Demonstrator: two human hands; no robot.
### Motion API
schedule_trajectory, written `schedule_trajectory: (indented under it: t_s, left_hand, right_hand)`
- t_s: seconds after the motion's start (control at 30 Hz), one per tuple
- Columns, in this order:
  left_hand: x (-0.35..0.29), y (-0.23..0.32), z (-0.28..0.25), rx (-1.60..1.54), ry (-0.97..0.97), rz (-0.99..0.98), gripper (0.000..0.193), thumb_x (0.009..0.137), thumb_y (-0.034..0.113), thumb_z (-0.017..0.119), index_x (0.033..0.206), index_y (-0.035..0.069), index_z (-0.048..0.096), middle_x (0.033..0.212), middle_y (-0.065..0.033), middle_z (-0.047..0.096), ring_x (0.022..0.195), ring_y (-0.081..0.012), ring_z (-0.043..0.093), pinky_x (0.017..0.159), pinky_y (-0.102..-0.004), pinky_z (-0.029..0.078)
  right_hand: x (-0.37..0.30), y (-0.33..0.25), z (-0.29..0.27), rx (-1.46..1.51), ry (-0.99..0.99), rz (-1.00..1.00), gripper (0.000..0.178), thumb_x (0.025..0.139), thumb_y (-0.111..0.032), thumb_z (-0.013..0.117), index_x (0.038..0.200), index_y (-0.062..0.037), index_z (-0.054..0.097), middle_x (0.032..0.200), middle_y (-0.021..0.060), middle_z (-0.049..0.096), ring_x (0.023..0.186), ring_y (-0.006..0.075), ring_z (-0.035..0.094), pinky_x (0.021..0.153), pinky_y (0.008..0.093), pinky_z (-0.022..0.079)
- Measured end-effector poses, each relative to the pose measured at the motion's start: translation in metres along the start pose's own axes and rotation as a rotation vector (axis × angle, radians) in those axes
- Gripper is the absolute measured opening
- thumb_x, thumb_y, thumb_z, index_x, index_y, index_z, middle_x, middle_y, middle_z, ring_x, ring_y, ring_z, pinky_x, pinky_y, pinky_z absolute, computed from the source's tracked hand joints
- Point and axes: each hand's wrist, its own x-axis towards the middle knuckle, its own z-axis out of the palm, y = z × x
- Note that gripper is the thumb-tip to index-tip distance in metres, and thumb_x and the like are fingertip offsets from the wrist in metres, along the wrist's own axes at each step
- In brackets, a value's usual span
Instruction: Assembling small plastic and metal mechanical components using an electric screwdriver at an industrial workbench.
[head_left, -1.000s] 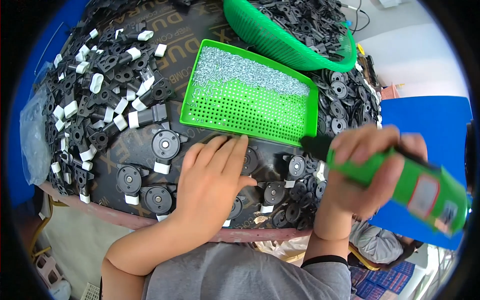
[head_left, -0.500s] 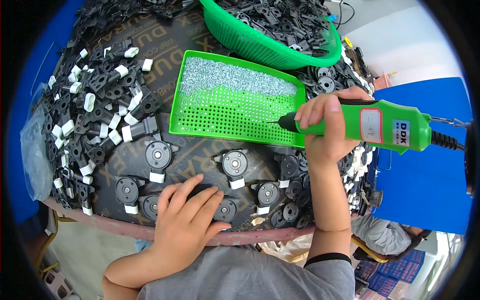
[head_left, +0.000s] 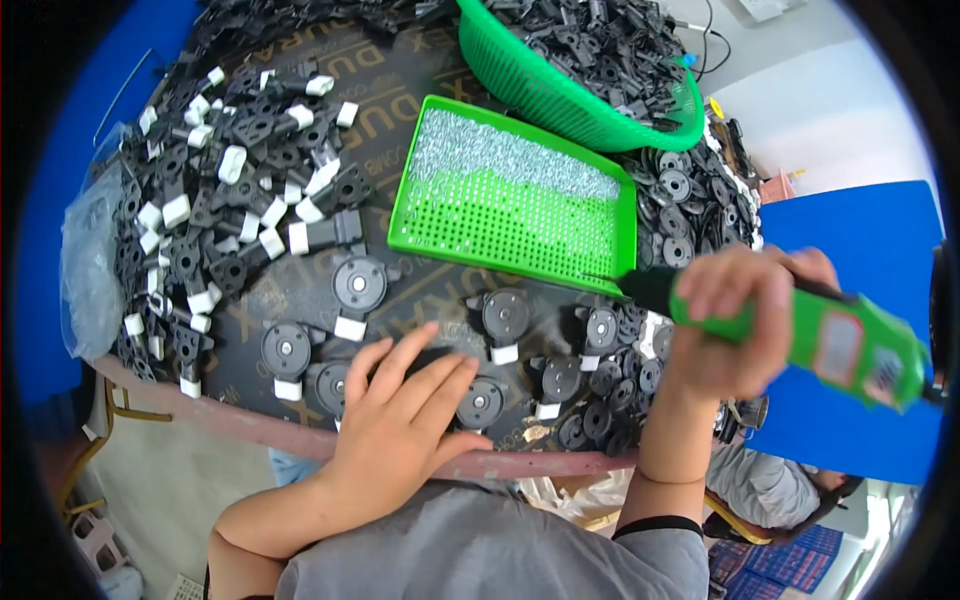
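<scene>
At the right of the frame I see the right hand (head_left: pixel 735 320) wrapped around a green power screwdriver (head_left: pixel 865 358), its tip over the lower-right corner of a green tray (head_left: pixel 500 268) of silver screws (head_left: pixel 510 155), upper centre. The left hand (head_left: pixel 400 410), lower centre, lies open, fingers spread among black round parts (head_left: pixel 505 315). I'd judge a steady, unhurried tip best, to avoid scattering screws.
</scene>
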Motion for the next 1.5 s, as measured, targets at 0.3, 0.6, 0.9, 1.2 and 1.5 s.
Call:
schedule_trajectory:
  t_s: [0.3,0.6,0.9,1.2,1.5]
  left_hand:
    - [-0.005,0.0,0.013,-0.02,0.065,-0.022,0.053,0.074,0.033,0.08,0.119,0.008,0.067,0.119,-0.0038,0.065,0.137,-0.0319,0.044,0.111,-0.0556,0.025]
    - [-0.007,0.007,0.016,-0.001,0.105,-0.043,0.046,0.075,0.029,0.08,0.115,0.01,0.069,0.114,-0.0015,0.068,0.136,-0.03,0.046,0.11,-0.0531,0.026]
    - [-0.004,0.009,0.013,-0.002,0.064,-0.038,0.046,0.076,0.028,0.078,0.116,0.009,0.068,0.114,-0.0038,0.068,0.135,-0.0303,0.046,0.11,-0.052,0.025]
    - [-0.005,0.009,0.015,0.013,0.057,-0.024,0.046,0.077,0.026,0.075,0.116,0.003,0.065,0.113,-0.0062,0.064,0.133,-0.0286,0.047,0.11,-0.049,0.03]
    - [-0.002,0.008,0.018,0.06,0.095,0.017,0.047,0.078,0.027,0.074,0.116,0.001,0.064,0.111,-0.0089,0.064,0.129,-0.0294,0.049,0.108,-0.0478,0.032]
  right_hand:
    - [-0.07,-0.052,0.032,0.008,-0.489,0.016,0.051,0.086,0.0,0.071,0.123,-0.0056,0.037,0.079,0.018,0.063,0.061,0.0317,0.064,0.057,0.0442,0.057]
    - [-0.094,-0.036,0.062,-0.151,-0.117,0.055,0.038,0.095,-0.024,0.069,0.115,-0.0134,0.04,0.064,0.0069,0.053,0.05,0.0201,0.054,0.045,0.0345,0.05]
    - [-0.082,-0.028,0.054,-0.059,-0.21,0.071,0.038,0.092,-0.023,0.072,0.107,-0.0113,0.04,0.059,0.0062,0.053,0.045,0.0191,0.053,0.042,0.0341,0.049]
    - [-0.075,-0.031,0.041,-0.113,-0.475,0.001,0.035,0.09,-0.008,0.069,0.106,-0.0071,0.038,0.063,0.0095,0.058,0.048,0.0209,0.057,0.045,0.0369,0.053]
    - [-0.064,-0.029,0.04,-0.149,-0.503,0.143,0.04,0.091,-0.019,0.074,0.107,-0.0098,0.038,0.067,0.0082,0.058,0.055,0.0208,0.058,0.051,0.038,0.054]
